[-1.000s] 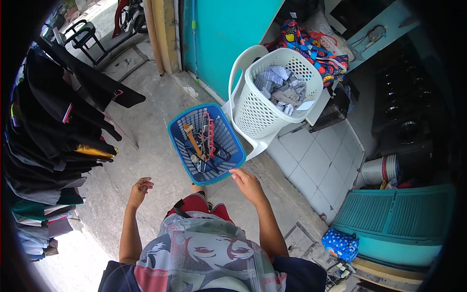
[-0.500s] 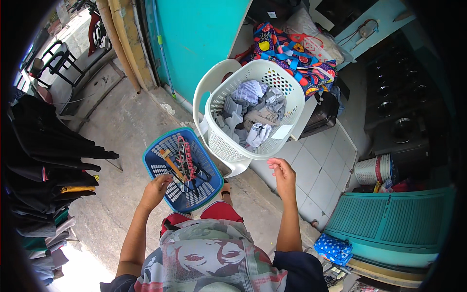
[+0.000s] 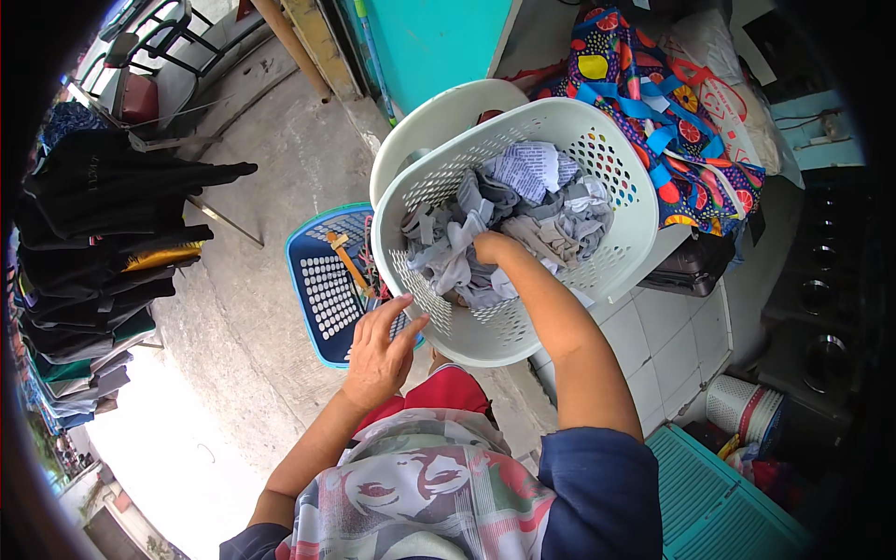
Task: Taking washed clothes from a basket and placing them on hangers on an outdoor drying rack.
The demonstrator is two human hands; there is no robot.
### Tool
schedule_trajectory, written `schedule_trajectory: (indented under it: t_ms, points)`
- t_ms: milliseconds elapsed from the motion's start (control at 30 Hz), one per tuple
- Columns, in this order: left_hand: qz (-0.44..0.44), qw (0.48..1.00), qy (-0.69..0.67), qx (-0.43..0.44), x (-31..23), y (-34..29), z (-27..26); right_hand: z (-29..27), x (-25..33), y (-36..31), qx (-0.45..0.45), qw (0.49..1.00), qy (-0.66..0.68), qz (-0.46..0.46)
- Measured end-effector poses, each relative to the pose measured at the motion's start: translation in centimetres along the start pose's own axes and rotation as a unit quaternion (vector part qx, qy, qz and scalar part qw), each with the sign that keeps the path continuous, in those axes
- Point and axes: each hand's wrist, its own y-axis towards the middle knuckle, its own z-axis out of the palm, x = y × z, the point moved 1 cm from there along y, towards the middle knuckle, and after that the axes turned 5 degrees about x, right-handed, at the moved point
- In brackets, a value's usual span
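The right hand (image 3: 492, 247) is down inside the white laundry basket (image 3: 616, 271), fingers closed on the grey clothes (image 3: 523, 210). The left hand (image 3: 378, 350) is open, fingers spread, near the basket's wall. The basket looks full, so most clothes are not out yet. A blue basket of hangers (image 3: 327, 285) sits just beyond the left hand.

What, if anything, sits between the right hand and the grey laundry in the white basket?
Nothing visible. The right hand is already down inside the white laundry basket, buried among the grey clothes. The left hand rests open at the basket's near outer wall.
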Motion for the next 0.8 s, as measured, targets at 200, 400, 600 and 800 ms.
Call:
schedule_trajectory:
  t_ms: [200,400,600,800]
  points:
    - [-0.06,0.991,0.022,0.114,-0.1,0.1,1.2,3.6,2.1,3.9,-0.026,0.999,0.006,0.031]
    - [-0.033,0.994,-0.016,0.101,0.4,-0.1,1.8,0.1,2.2,-3.4,0.014,0.999,-0.043,-0.017]
    - [0.002,0.997,-0.028,0.074,0.6,-0.6,1.4,-6.2,0.6,-15.7,-0.09,0.994,-0.006,-0.065]
    - [0.027,0.996,-0.02,0.082,0.5,-0.6,1.2,-11.1,0.6,-26.4,-0.335,0.907,0.196,-0.164]
